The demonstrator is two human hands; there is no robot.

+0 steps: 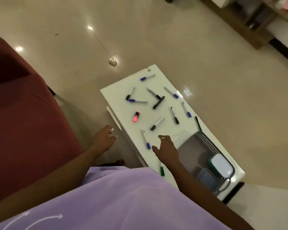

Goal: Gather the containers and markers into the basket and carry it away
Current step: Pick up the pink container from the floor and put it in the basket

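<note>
A low white table (116, 95) carries several scattered markers, among them a pink highlighter (136, 116), a blue-capped marker (146, 140) and a green-capped marker (162, 170). At the table's near right end sits a grey perforated basket (206, 143) holding a light blue container (221, 166) and a darker grey-blue container (208, 179). My right hand (166, 149) hovers open over the table between the blue-capped marker and the basket, holding nothing. My left hand (104, 138) hangs open beside the table's left edge, off the table.
A dark red sofa (23, 113) fills the left side. A small pale object (112, 61) lies on the glossy beige floor beyond the table. A wooden shelf unit (249, 22) stands at the top right. My purple garment covers the bottom of the view.
</note>
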